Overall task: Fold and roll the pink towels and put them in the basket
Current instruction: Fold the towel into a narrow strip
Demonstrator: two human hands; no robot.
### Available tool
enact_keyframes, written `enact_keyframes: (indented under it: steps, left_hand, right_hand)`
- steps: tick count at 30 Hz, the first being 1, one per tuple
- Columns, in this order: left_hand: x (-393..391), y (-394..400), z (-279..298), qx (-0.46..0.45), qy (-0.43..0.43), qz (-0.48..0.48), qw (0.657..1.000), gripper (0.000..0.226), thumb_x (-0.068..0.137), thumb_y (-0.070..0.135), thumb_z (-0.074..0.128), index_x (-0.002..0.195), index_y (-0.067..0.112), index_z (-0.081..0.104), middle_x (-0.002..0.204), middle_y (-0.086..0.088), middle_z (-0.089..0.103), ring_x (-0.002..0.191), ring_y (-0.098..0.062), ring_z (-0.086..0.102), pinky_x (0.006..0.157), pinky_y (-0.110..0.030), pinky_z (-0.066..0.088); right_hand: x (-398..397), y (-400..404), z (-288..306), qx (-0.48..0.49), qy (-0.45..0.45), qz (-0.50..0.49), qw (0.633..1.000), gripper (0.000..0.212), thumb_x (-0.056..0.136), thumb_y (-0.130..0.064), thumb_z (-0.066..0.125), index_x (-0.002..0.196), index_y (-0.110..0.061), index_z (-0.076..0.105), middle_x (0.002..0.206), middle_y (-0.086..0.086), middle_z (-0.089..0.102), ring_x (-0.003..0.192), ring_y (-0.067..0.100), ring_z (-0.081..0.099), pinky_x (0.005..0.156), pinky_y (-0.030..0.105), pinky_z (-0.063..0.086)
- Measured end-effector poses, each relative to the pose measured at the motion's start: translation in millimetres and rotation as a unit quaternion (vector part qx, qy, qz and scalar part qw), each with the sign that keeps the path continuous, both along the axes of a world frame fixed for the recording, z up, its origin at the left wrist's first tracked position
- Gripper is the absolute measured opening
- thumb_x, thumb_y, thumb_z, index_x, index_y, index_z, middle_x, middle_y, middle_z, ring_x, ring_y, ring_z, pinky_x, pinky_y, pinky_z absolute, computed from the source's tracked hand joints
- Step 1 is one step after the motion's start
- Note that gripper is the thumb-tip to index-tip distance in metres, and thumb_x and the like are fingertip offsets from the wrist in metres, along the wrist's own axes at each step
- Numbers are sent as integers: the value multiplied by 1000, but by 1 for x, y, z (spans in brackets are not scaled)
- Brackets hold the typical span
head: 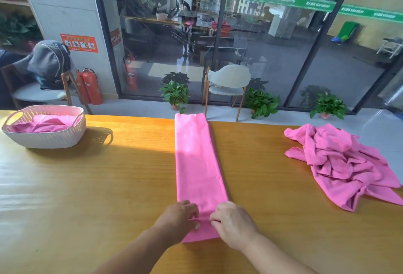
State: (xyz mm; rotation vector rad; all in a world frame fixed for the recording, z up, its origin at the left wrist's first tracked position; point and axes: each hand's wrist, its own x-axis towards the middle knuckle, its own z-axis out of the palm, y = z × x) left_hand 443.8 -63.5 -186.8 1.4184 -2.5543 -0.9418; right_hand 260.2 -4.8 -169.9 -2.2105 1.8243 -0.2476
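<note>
Long folded pink towel (197, 164); hands seemingly pinching it.

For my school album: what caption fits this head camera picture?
Both hands pinch a folded pink towel, ready to roll it for the basket.

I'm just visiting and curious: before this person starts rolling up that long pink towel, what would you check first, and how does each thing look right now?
1. Long folded pink towel lies flat and straight on the wooden table: ok.
2. Left hand and right hand both pinch the near end: ok.
3. Strip edges aligned along its length: ok on the left; the right edge shows layers slightly offset.
4. Table ahead of the roll free of objects: ok.
5. White woven basket has room: cannot tell; pink cloth already lies inside.
6. Crumpled pile of pink towels lies apart from the strip: ok.
</note>
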Motion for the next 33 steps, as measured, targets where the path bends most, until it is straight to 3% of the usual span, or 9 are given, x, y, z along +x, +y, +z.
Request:
enact_keyframes:
  steps: [4, 7, 10, 12, 14, 16, 20, 25, 33]
  left_hand:
    - [2, -7, -8, -70, 23, -17, 997, 12, 91, 34, 62, 96, 23, 66, 97, 10, 58, 87, -9, 56, 77, -20, 45]
    - [-2, -10, -7, -128, -2, -82, 988, 15, 91, 30, 61, 99, 23, 71, 100, 10, 62, 92, -9, 57, 85, -23, 47]
    - [-4, -8, -5, -215, -76, -181, 957, 20, 50, 39, 86, 60, 31, 70, 65, 19, 60, 61, -3, 58, 56, -15, 48]
    - [-3, -6, -12, -264, -66, -187, 944, 21, 58, 49, 77, 62, 30, 68, 63, 16, 59, 58, -6, 59, 54, -16, 45]
    - [-2, -4, -9, -178, -25, -126, 976, 36, 79, 56, 58, 96, 26, 67, 88, 8, 64, 83, -14, 63, 76, -24, 47]
    - [0, -5, -21, -191, -22, -99, 976, 43, 84, 52, 59, 117, 26, 51, 105, 5, 62, 99, -18, 57, 90, -29, 42]
    - [1, -12, -18, -119, 28, -37, 992, 31, 88, 43, 60, 114, 27, 55, 106, 7, 62, 100, -14, 54, 87, -26, 41]
    - [-2, -33, -14, -97, 27, -16, 995, 31, 91, 41, 58, 118, 28, 66, 110, 11, 51, 108, -10, 47, 99, -26, 35]
    - [-9, -47, -2, -38, 20, 34, 998, 20, 94, 36, 58, 111, 26, 59, 99, 5, 63, 85, -15, 58, 69, -23, 45]
  right_hand:
    - [-8, 6, -3, 67, 7, 30, 997, 40, 84, -44, 64, 119, -24, 66, 107, -9, 48, 108, 9, 43, 97, 25, 40]
    - [-7, 1, -7, 68, 66, 44, 995, 44, 83, -33, 69, 125, -19, 61, 116, -4, 47, 114, 14, 44, 101, 28, 38]
    - [-1, -12, 0, 83, 95, 20, 992, 34, 86, -32, 67, 118, -21, 66, 114, 0, 56, 113, 20, 50, 100, 30, 39]
    - [-1, -22, 5, 100, 78, 1, 992, 18, 83, -31, 69, 99, -22, 68, 102, -2, 62, 101, 22, 56, 90, 30, 43]
    - [-4, -29, 9, 112, 50, -27, 992, 12, 80, -28, 71, 86, -23, 62, 90, -5, 62, 89, 20, 57, 79, 28, 42]
    - [-5, -34, 13, 147, 1, -78, 986, 26, 79, -29, 76, 102, -28, 65, 101, -8, 66, 96, 17, 61, 83, 29, 48]
    - [-11, -37, 11, 138, -49, -101, 984, 30, 81, -33, 75, 110, -33, 68, 109, -9, 65, 104, 14, 59, 92, 31, 49]
    - [-11, -32, -4, -8, -37, -50, 998, 27, 96, -40, 56, 117, -30, 70, 107, -13, 57, 110, 8, 47, 96, 24, 40]
    - [-24, -52, -6, 17, 72, 32, 997, 31, 89, -36, 64, 119, -27, 60, 115, -5, 62, 112, 18, 52, 102, 29, 38]
